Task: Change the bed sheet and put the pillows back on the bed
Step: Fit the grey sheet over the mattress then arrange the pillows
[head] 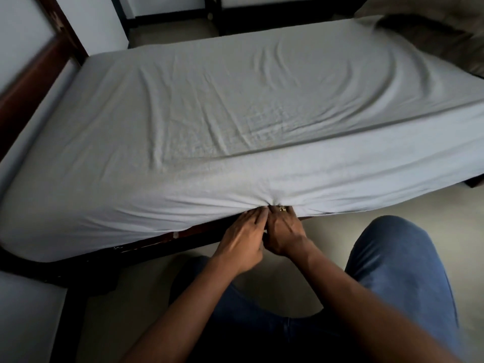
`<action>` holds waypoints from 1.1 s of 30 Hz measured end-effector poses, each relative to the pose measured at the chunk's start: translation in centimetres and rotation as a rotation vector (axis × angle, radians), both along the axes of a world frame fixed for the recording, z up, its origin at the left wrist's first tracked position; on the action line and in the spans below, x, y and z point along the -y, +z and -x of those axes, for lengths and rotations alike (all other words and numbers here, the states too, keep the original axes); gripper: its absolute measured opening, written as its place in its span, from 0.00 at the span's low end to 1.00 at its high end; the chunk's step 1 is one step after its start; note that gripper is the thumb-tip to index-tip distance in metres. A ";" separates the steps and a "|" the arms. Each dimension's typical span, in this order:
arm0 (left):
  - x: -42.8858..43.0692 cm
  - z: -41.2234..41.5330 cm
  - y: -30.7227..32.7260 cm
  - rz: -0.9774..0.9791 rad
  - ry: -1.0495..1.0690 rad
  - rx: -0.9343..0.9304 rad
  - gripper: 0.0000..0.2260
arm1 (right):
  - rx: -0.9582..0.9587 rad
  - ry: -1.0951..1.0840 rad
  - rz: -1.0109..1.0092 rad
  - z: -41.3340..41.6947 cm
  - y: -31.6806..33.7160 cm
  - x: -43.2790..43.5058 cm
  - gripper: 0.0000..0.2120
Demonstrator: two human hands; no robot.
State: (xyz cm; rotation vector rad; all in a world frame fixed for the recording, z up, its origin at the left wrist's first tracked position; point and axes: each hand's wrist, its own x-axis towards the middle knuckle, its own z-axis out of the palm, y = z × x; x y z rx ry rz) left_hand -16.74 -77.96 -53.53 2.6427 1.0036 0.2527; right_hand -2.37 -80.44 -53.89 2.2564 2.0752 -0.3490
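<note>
- Head view shows the pale grey sheet (235, 106) spread over the bed, its near side hanging down to the dark bed frame (157, 243).
- Both hands meet at the sheet's bottom edge, where the cloth puckers.
- On the left hand (242, 234) the fingers (254, 214) lie fairly straight and press against the hem.
- Just beside it, the right hand (284, 231) has its fingertips buried in the fold, so I cannot tell whether they pinch the cloth.
- The step in hand looks like tucking this side under the covered mattress.
- To do it well, pull the slack down first and push flat fingers deep above the frame. Then work sideways along the edge so the wrinkles on top draw out.
- The blurred brownish bundle (432, 32) at the far right corner may be a pillow; none lies in place yet.
</note>
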 end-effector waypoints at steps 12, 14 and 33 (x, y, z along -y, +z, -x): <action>0.1 -4.5 0.3 0.033 0.081 -0.301 0.30 | -0.039 -0.139 -0.117 -4.5 -0.8 0.2 0.29; 0.9 -4.5 0.7 0.011 0.067 -0.250 0.28 | -0.016 -0.129 -0.085 -4.7 -0.8 -0.5 0.25; 0.2 -3.8 2.4 -0.181 0.012 0.029 0.16 | 0.123 -0.043 0.010 -7.1 -0.1 0.5 0.37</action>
